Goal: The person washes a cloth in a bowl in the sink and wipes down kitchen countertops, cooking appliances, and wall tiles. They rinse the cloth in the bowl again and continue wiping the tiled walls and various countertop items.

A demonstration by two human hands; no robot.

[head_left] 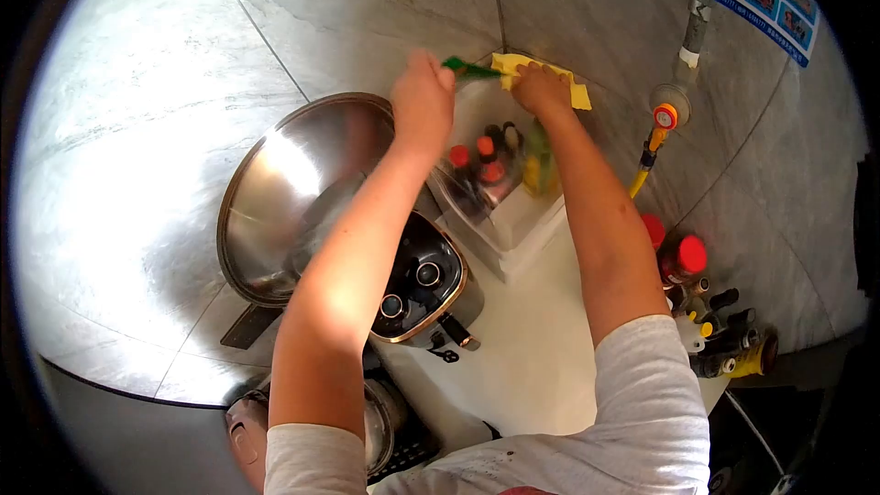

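My left hand (423,101) is closed near the wall corner, around one end of a green item (472,68) that reaches toward the yellow cloth. Against the wall, my right hand (539,90) presses on the yellow cloth (576,92), its fingers bent over it. Below both hands stands a clear plastic bin (507,261) holding several bottles, some with red caps (485,145), and a yellow bottle (539,170) partly behind my right forearm. What my left fingers wrap round is mostly hidden.
A large steel pan (266,211) leans at the left, beside a black air fryer (426,252) on the white counter (522,339). Several bottles (689,257) stand at the right. A gas pipe with a valve (666,115) and a poster (779,0) are on the wall.
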